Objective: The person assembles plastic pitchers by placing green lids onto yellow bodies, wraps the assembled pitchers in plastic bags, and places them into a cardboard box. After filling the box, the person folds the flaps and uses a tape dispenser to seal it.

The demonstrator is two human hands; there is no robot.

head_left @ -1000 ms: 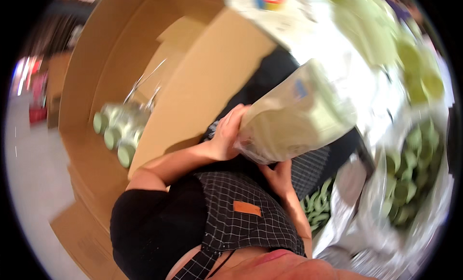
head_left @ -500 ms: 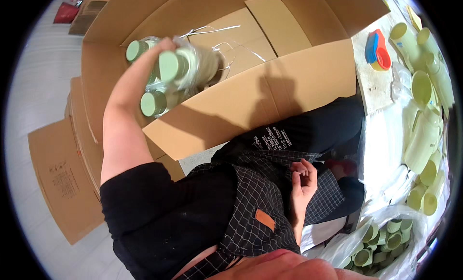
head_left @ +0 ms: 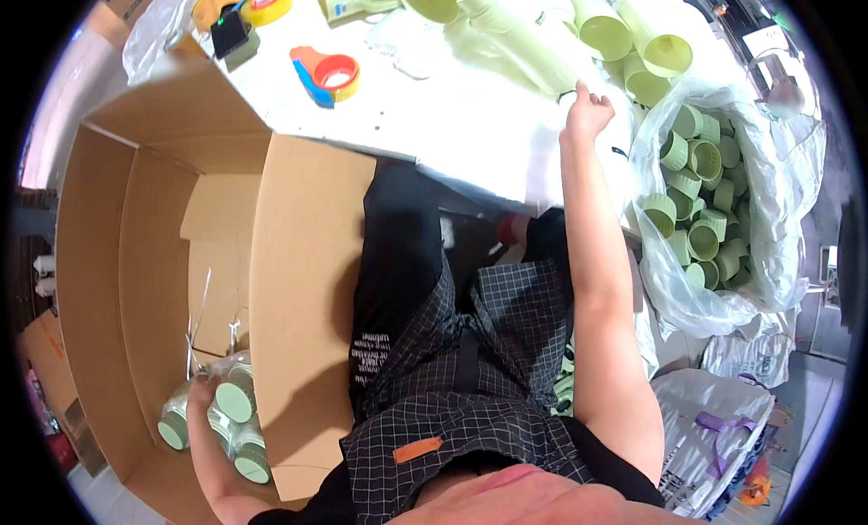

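My left hand [head_left: 201,394] is down inside the big cardboard box [head_left: 303,208], its fingers curled at the side of a green-lidded bottle [head_left: 236,399] in clear plastic wrap. More wrapped bottles with the same pale green lids lie beside and below it, such as one bottle [head_left: 252,463] at the box's near wall. My right hand [head_left: 589,116] is stretched over the white table, fingers apart with nothing seen between them. It is close to the end of a long pale green tube-shaped cup [head_left: 533,50].
A clear plastic bag [head_left: 655,281] full of ribbed green lids [head_left: 702,240] stands to the right. Several pale green cups [head_left: 604,37] lie along the table's far side. A red and blue tape dispenser [head_left: 327,75] rests near the box. White string [head_left: 204,299] hangs in the box.
My view has swung right toward the table. My right hand has gone from my lap out over the table near the cups. My left hand remains at the wrapped bottles in the box.
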